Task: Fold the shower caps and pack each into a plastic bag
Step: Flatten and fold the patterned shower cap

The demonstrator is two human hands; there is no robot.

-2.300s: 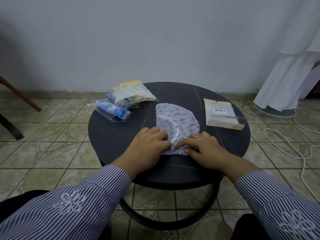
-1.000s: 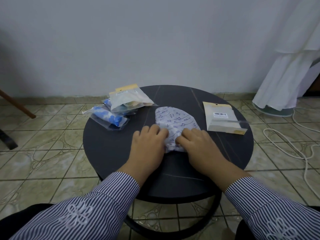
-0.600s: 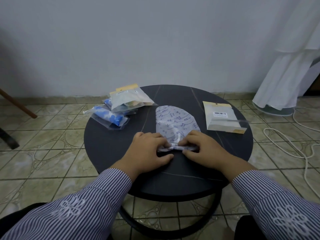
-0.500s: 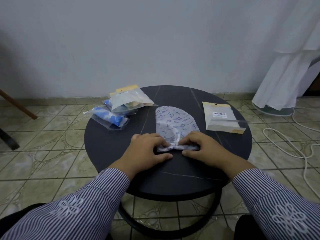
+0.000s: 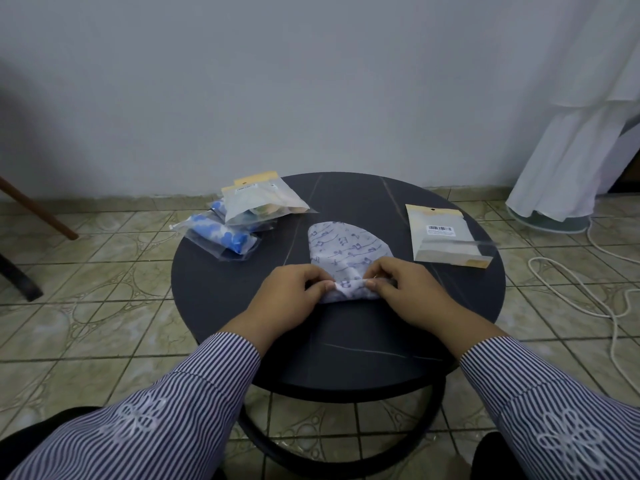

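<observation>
Where it lay near the middle of the round dark table (image 5: 242, 306), the shower cap (image 5: 346, 251) showed as a pale, dome-shaped piece of thin fabric printed with small blue-violet marks, its rounded end pointing away from the person. Its near edge was turned up into a narrow roll. Left hand (image 5: 294, 299) pinched that roll at its left end, fingers curled, thumb on the fabric. Right hand (image 5: 405, 289) pinched the right end likewise, fingertips bent onto the fold. Both wrists came out of striped sleeves (image 5: 194, 393).

Right of the cap, apart from it, lay a flat plastic bag (image 5: 446, 237) with a barcode label and a tan header strip. At the table's far left edge sat a heap of filled bags (image 5: 256, 202), the top one pale, one lower holding something blue and white (image 5: 221, 235). Tiled floor around; white cord (image 5: 588, 296) on the floor at right; white cloth (image 5: 571, 150) hanging near the wall.
</observation>
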